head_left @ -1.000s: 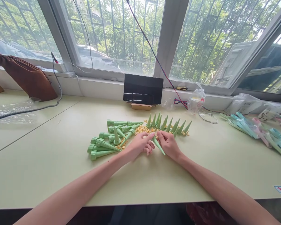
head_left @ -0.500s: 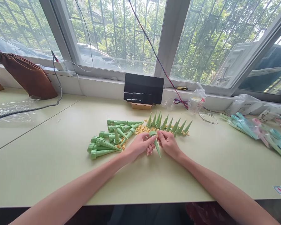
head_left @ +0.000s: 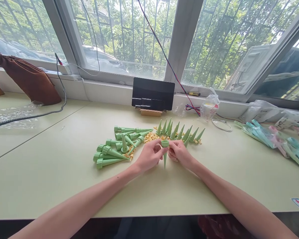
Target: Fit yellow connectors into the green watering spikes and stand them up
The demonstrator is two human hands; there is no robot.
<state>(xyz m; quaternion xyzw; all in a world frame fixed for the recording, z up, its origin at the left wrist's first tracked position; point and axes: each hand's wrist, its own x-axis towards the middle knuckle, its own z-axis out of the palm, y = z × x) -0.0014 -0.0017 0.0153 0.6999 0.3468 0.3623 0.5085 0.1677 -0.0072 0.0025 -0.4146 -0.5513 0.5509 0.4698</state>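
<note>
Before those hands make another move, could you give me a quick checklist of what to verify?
1. Held green cone gripped by the left hand: ok.
2. Its wide end up, tip down: ok.
3. Right hand close beside its rim: ok.
4. Small piece between the right fingertips: cannot tell, too small and partly hidden.
5. Yellow pieces near the hands: ok, heaped just beyond them.
6. All the other green cones standing: not ok, many lie flat at left.

Two hands [head_left: 149, 154], one tablet [head_left: 153, 91], spikes [head_left: 174, 132] (twenty-plus)
</note>
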